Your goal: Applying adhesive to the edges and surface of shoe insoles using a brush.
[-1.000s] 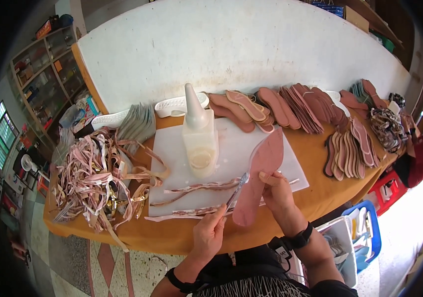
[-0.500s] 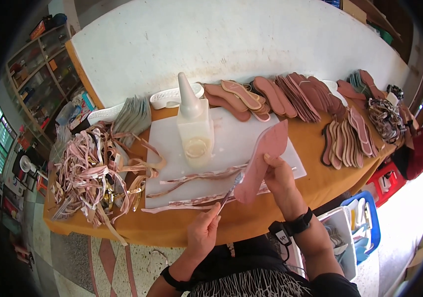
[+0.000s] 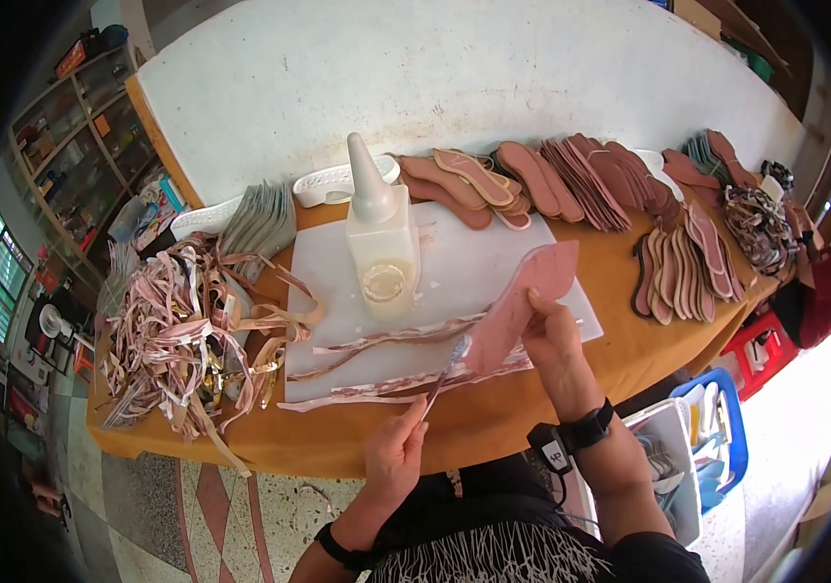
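Observation:
My left hand is closed round the thin handle of a brush, whose pale bristles reach the near left edge of a pink sole piece. Whether the bristles touch it I cannot tell for sure. My right hand pinches that sole piece along its right side, thumb on the upper face, and keeps it tilted above the white board. Thin pink and brown strips lie on the board below both hands. Behind them stands a whitish squeeze bottle with a tall cone nozzle.
A tangled heap of strips covers the table's left end, beside grey sole pieces. Stacks of brown-pink soles line the back; more soles fan out at right. Bins stand below. A person in red sits far right.
The sole piece has turned a little in my right hand, its far end swinging right and lower. The brush tip has shifted slightly left along its near edge.

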The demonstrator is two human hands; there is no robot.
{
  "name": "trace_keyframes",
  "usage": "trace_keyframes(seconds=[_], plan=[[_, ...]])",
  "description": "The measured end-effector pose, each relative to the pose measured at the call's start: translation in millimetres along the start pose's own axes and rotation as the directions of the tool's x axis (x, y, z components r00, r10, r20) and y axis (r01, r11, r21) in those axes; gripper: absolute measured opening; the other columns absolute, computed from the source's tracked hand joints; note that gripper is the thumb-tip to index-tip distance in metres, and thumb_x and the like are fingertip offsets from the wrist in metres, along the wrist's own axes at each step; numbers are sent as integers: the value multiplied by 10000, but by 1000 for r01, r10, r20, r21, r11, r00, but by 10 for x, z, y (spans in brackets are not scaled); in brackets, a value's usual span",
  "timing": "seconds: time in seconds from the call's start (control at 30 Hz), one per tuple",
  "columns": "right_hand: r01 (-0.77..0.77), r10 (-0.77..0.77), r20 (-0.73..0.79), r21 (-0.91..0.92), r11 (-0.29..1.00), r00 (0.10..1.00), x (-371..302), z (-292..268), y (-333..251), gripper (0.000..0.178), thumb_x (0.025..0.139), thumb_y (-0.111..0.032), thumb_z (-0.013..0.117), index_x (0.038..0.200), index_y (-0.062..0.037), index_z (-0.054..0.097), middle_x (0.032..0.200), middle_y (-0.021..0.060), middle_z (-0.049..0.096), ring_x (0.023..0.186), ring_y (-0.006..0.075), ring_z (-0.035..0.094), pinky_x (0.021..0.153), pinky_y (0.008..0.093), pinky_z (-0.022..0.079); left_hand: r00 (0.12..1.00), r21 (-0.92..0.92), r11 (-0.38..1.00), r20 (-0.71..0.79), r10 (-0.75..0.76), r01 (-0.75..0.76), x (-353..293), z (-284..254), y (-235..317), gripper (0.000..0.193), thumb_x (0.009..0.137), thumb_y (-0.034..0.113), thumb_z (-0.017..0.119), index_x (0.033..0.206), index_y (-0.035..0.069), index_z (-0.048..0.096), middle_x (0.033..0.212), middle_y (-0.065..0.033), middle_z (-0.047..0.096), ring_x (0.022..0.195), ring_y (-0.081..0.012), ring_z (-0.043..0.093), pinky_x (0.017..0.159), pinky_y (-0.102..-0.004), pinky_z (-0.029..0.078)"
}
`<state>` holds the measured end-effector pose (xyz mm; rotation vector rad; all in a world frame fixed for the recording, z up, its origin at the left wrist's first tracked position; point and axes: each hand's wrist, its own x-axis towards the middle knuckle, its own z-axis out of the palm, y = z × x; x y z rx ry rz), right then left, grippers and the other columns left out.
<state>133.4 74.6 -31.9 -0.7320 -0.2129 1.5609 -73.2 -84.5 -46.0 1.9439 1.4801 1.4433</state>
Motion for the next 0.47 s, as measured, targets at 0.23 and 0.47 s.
trace_keyframes(seconds=[0.23, 0.47], plan=[[26, -27, 8, 42, 999, 1000, 5, -22, 12, 156, 824, -36, 539, 979, -22, 545, 899, 59, 606, 838, 182, 584, 771, 288, 483, 1000, 2, 1000, -22, 18, -18, -29, -3, -21, 361, 790, -8, 572, 1144, 56, 548, 634, -79, 488, 535, -190, 468, 513, -289, 398], [131, -115, -120, 135, 982, 986, -18, -1, 125, 198, 829, -36, 532, 1028, -36, 532, 930, 65, 596, 846, 191, 581, 778, 296, 487, 998, -48, 997, -22, -57, 56, -71, -17, -32, 340, 804, 15, 568, 1141, 56, 550, 701, -106, 548, 579, -185, 511, 549, -284, 426]])
